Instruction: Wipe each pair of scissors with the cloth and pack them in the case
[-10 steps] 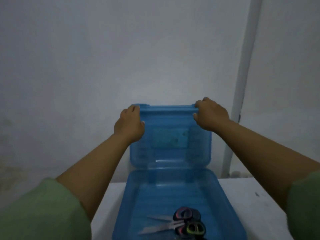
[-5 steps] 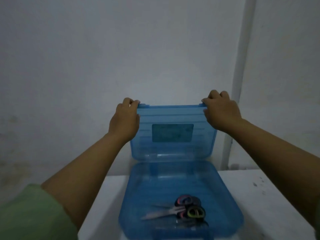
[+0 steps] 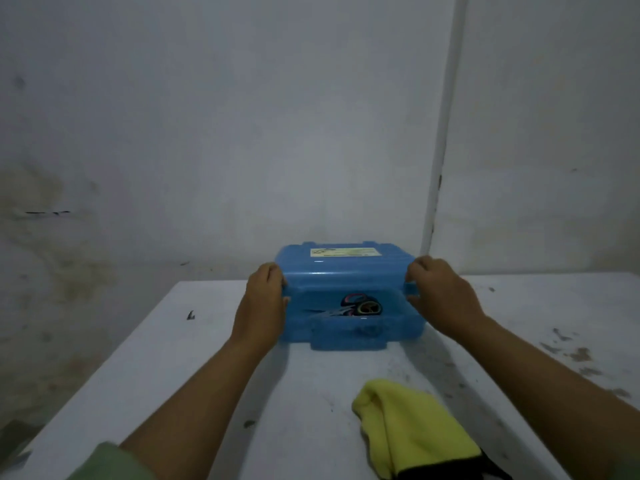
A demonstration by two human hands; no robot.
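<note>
Gripping the lid [image 3: 346, 271] of the blue case [image 3: 349, 327] at both ends: left hand [image 3: 263, 303] curled round the left edge, right hand [image 3: 440, 292] clenched on the right edge, lid lowered almost onto the base. Scissors [image 3: 356, 306] inside, visible through the clear plastic, between the two hands. Yellow cloth [image 3: 412, 431] loose on the white table [image 3: 194, 375], nearer, well apart from both hands.

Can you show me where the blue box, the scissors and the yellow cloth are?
blue box [image 3: 346, 270]: head view, on the bare top of its lid.
scissors [image 3: 369, 308]: head view, on a handle ring seen through the box.
yellow cloth [image 3: 412, 427]: head view, on the middle of the fabric.
</note>
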